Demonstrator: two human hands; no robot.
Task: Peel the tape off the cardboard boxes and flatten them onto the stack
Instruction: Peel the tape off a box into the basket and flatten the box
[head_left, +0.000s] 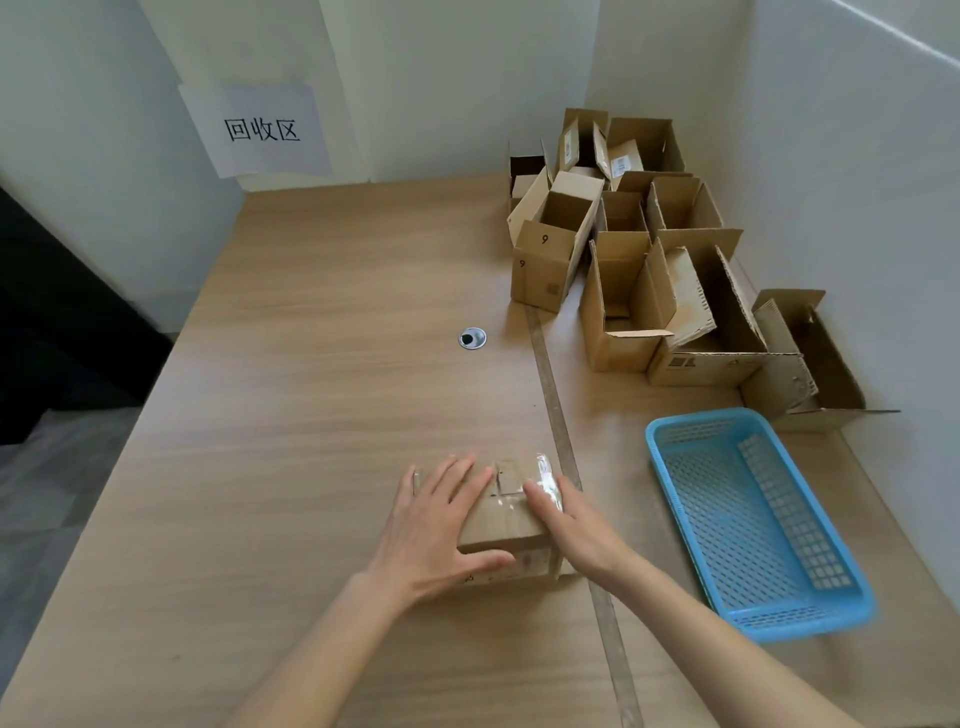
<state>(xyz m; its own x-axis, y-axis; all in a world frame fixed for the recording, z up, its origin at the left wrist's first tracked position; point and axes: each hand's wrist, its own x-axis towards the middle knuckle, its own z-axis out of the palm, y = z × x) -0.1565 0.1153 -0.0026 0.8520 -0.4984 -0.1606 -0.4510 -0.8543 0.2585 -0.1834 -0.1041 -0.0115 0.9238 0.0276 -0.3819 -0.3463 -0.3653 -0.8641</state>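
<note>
A small closed cardboard box (506, 519) sits on the wooden table (311, 415) in front of me, with clear shiny tape (548, 480) across its top and right edge. My left hand (436, 525) lies flat on the box's left side, fingers spread and thumb along its front edge. My right hand (571, 519) rests against the box's right side, fingers extended over the taped edge. Several open cardboard boxes (623, 291) stand crowded in the far right corner.
A light blue plastic basket (675, 457) lies to the right of the box. A strip of tape (553, 395) runs along the table from the far boxes toward me. A round cable grommet (471, 338) sits mid-table. A paper sign (260, 130) hangs on the wall.
</note>
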